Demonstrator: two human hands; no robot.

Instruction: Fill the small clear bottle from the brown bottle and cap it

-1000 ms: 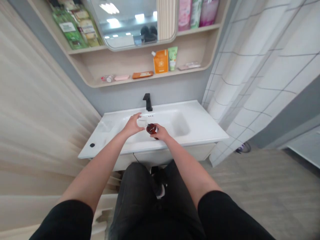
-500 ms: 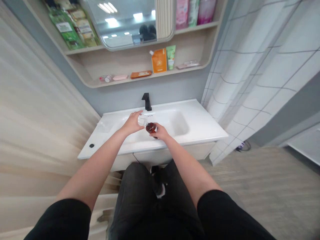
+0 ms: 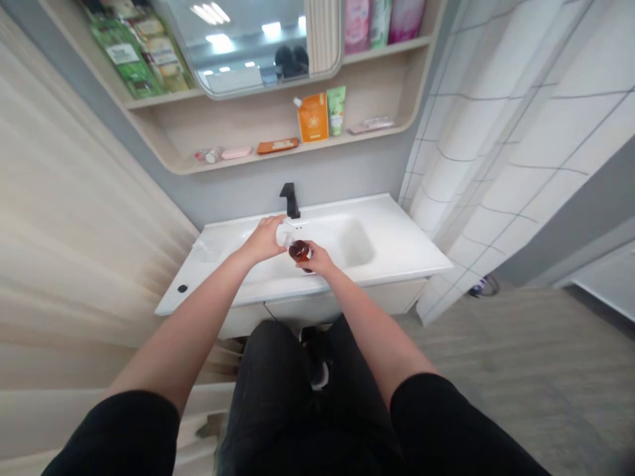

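Note:
Over the white sink basin, my right hand is wrapped round a dark amber bottle that leans toward my left hand. My left hand curls its fingers round a clear, see-through cup. The bottle's mouth end meets the cup's opening, or lies very close to it; the gap is too small to make out. Any liquid inside the cup cannot be told. Just behind both hands rises a black faucet.
At the counter's left lie a clear tray-like piece and a small black round cap. Above hangs a shelf with an orange pouch, a green tube and several bottles. Curtains flank the left side.
Both hands keep their hold on the cup and bottle and stay almost in place. The cup seems raised or tilted slightly; the view has shifted a little.

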